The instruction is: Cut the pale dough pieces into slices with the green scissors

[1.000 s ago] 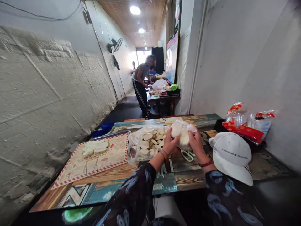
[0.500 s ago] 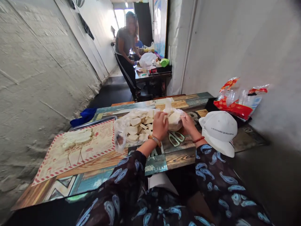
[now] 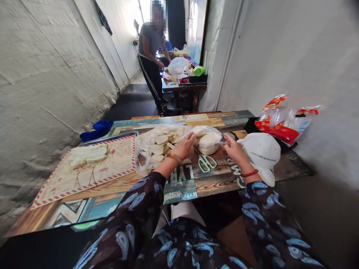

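A clear plastic bag with pale round pieces inside lies on the wood-patterned table. My right hand is at its right edge, thumb and fingers closed on the thin plastic. My left hand rests at the bag's left side, over a larger open bag of pale slices; its fingers are bent together, and what they hold is hidden. Green-handled scissors lie just in front of the smaller bag.
A white cap sits right of my right hand. Behind it, a red and clear package stands in a black box. Leftward are a patterned mat with white dough-like pieces and a blue cloth. A person stands at a far table.
My hands have moved apart, the right one to the right and the left one slightly left. More of the smaller bag shows between them. The view has shifted a little.
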The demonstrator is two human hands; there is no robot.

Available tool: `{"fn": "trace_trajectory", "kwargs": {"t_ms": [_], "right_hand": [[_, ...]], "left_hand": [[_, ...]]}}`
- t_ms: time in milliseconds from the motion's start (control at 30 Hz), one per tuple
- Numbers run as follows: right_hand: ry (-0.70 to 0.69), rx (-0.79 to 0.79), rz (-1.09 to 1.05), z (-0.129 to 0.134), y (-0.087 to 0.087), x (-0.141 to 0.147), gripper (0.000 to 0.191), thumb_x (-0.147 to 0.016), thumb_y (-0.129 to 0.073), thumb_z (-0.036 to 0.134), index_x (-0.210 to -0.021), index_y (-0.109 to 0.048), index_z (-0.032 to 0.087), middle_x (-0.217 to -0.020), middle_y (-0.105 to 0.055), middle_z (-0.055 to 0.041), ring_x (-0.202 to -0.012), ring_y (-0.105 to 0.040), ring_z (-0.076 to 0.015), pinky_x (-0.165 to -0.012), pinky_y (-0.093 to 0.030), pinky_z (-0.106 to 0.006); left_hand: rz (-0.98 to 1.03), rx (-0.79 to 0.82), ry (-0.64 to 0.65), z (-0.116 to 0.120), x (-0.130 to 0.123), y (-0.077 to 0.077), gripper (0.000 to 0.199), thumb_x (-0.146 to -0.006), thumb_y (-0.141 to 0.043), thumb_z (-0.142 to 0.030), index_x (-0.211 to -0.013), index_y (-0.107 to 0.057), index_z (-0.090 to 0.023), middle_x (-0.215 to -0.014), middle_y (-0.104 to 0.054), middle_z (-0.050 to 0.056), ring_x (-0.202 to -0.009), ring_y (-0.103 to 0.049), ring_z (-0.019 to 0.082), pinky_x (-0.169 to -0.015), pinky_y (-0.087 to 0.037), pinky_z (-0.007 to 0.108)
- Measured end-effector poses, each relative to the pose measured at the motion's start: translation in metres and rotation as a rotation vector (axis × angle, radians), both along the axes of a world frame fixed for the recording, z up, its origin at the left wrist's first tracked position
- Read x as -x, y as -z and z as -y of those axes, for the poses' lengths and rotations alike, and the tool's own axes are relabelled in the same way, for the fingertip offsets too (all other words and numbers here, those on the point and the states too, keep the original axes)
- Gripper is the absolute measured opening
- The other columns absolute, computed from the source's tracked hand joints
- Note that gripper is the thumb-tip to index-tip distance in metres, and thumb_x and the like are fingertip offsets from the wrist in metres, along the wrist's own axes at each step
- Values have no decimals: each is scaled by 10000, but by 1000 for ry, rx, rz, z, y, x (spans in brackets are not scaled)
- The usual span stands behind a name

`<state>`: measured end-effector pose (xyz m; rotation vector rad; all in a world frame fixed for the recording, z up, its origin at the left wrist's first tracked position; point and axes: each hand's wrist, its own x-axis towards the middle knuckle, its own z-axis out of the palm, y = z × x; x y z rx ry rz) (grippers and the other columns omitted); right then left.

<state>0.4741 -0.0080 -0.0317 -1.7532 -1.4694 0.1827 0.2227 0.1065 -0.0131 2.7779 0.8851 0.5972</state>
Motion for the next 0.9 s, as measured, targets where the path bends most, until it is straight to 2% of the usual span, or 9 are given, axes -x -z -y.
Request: {"fn": "trace_trajectory", "kwargs": {"t_ms": [67,133,200,267,400,533,633,767,900], "right_hand": [[90,-235,3,8,-27,19,531,-848,-462,192,-1368,-566,213,-1302,-664,-109,-1112,-661,-254,-935,-559,-424],[-77,-327,45,9,-51,41,395,-905,-462,219,-1258,-640,235,-1228,-698,-81,-1089,-666,-230,-942,-549,-392],[-285,-253,131,2,-63,58,303,-941,-453,242,-1115,-701,229,-1085,-746,-62,-1021,-687,-217,-936,-539,-372],[-324,-134,242,-12,-61,63,286,-940,-451,236,-1013,-725,204,-1042,-756,-79,-1002,-690,-236,-928,-530,-385],[-212,74,454,-40,-38,45,305,-929,-439,218,-987,-731,155,-1087,-743,-139,-1040,-667,-278,-951,-504,-410],[-190,148,596,-45,-24,20,377,-969,-385,277,-1112,-708,146,-1190,-713,-153,-1132,-637,-284,-999,-485,-402],[-263,192,650,-38,-21,10,424,-964,-408,319,-1270,-640,141,-1298,-668,-150,-1241,-589,-297,-1065,-455,-425],[-261,205,677,-26,-20,7,569,-942,-482,449,-1419,-522,141,-1417,-578,-170,-1321,-528,-328,-1087,-440,-479],[-237,240,733,-21,-26,13,591,-921,-510,535,-1393,-555,181,-1407,-581,-169,-1274,-559,-351,-1062,-445,-512]], "left_hand": [[9,-39,76,14,10,-1,594,-831,-547,-111,-1410,-433,-179,-1552,-380,151,-1370,-449,274,-1136,-397,462],[12,-70,113,26,19,-4,529,-881,-514,-148,-1405,-449,-188,-1543,-402,140,-1348,-473,273,-1116,-419,468],[11,-84,101,29,33,-6,457,-909,-474,-159,-1365,-494,-174,-1475,-479,145,-1298,-517,265,-1091,-445,458],[6,-85,34,23,55,-8,408,-903,-464,-149,-1302,-544,-147,-1379,-548,160,-1249,-550,261,-1074,-460,448],[-36,-57,-210,-13,115,-11,427,-843,-461,-87,-1250,-574,-148,-1309,-579,160,-1234,-554,253,-1078,-453,437],[-148,95,-477,-58,161,-16,460,-864,-398,-75,-1301,-536,-111,-1265,-626,172,-1186,-594,246,-1044,-470,396],[-214,115,-527,-79,171,-20,420,-872,-424,-117,-1270,-555,-80,-1302,-614,186,-1230,-569,261,-1079,-438,402],[-262,60,-404,-66,161,-27,364,-855,-453,-109,-1188,-601,-104,-1288,-620,176,-1205,-582,255,-1058,-450,393],[-198,-140,-203,-7,146,-27,341,-878,-470,-125,-1193,-600,-118,-1305,-596,173,-1225,-557,266,-1080,-422,437]]}}
